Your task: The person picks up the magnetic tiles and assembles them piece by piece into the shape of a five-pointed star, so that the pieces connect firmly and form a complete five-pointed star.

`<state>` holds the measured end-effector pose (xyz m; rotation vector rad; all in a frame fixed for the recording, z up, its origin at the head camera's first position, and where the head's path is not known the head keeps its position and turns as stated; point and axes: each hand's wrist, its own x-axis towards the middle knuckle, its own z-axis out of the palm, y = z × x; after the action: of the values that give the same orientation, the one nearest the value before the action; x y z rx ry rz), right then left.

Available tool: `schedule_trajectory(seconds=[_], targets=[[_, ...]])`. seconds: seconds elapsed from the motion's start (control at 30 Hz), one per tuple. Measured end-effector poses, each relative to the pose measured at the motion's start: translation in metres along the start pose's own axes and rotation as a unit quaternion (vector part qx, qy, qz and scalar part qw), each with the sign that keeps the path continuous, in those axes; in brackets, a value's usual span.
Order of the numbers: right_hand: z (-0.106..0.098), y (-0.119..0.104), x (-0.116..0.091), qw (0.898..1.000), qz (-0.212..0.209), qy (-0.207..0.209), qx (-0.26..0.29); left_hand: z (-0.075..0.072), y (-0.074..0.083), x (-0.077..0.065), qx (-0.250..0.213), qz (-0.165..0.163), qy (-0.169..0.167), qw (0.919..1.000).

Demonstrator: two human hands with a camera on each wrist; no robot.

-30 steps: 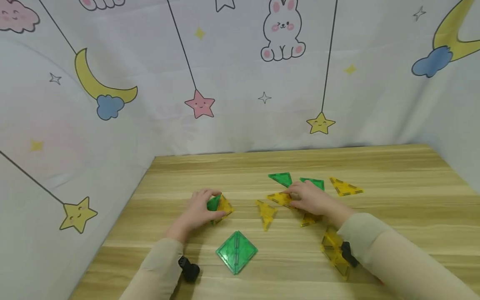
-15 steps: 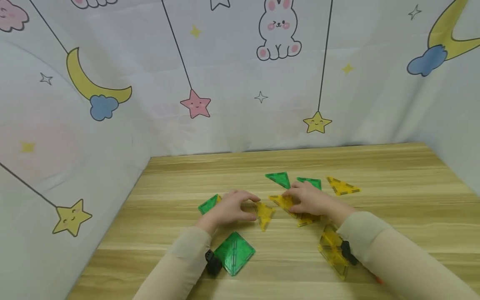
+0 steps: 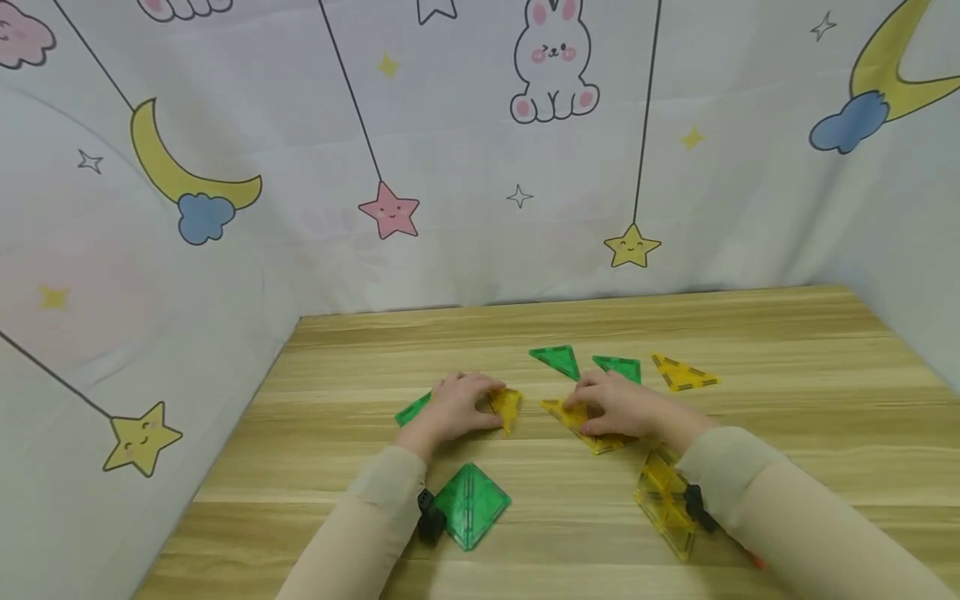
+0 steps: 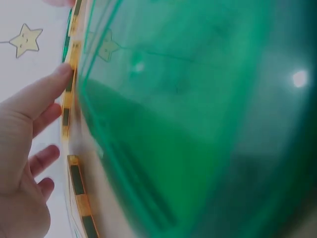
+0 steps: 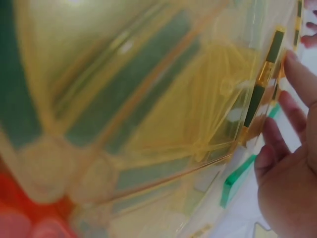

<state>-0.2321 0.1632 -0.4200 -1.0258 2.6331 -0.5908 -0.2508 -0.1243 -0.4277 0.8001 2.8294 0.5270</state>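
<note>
- Left hand pinches one yellow triangle on the surface.
- Right hand is clamped on another yellow triangle, near it.
- Step seems to be arranging them; next move probably calls for aligning edges.

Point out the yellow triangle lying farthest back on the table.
The yellow triangle beyond the right hand, to the right of both back green triangles. It lies untouched; the other visible yellow pieces lie closer in.
</note>
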Motion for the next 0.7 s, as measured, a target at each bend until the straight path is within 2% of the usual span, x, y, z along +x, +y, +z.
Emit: schedule_trajectory(seconds=[0.2, 0.37, 0.53, 0.7], targets=[[0.004, -0.006, 0.000, 0.999, -0.027, -0.024, 0.019, 0.003, -0.001, 0.009, 0.036, -0.036, 0.029, 0.9983], [0.008, -0.017, 0.008, 0.998, -0.054, -0.026, 0.001, 0.005, 0.000, 0.013, 0.031, -0.032, 0.036, 0.9983], [0.011, -0.021, 0.013, 0.999, -0.044, -0.028, 0.002, 0.005, 0.000, 0.011, 0.026, -0.017, 0.036, 0.9989], [0.012, -0.019, 0.012, 1.000, -0.029, 0.001, -0.011, 0.002, -0.002, 0.004, 0.011, -0.013, 0.023, 0.9996]])
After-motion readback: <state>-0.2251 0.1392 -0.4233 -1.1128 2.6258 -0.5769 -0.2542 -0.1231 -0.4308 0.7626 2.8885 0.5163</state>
